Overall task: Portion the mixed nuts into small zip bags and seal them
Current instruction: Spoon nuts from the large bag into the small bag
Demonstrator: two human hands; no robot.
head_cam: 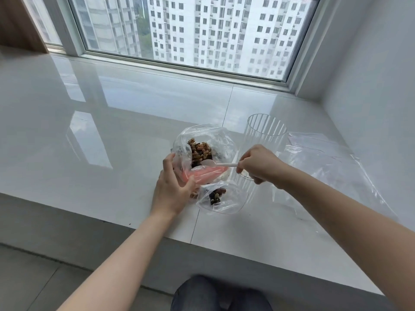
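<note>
I am seated at a glossy white worktop below a large window, looking down at my two bare arms. My left hand sits near the centre of the view, its grip closed on the pink zip edge of a small zip bag. That bag hangs open toward six o'clock and holds a small dark clump of mixed nuts.

Just behind it, toward twelve o'clock, a larger clear bag lies open on the worktop with a brown heap of nuts inside.

My right hand, at about three o'clock from the bags, has its grip pinched on the handle of a white plastic spoon. The spoon's bowl points toward nine o'clock and hovers over the mouths of the two bags.

Behind my right hand stands a tall ribbed clear cup. Farther toward three o'clock, a sheet of loose clear plastic lies flat on the worktop.
</note>
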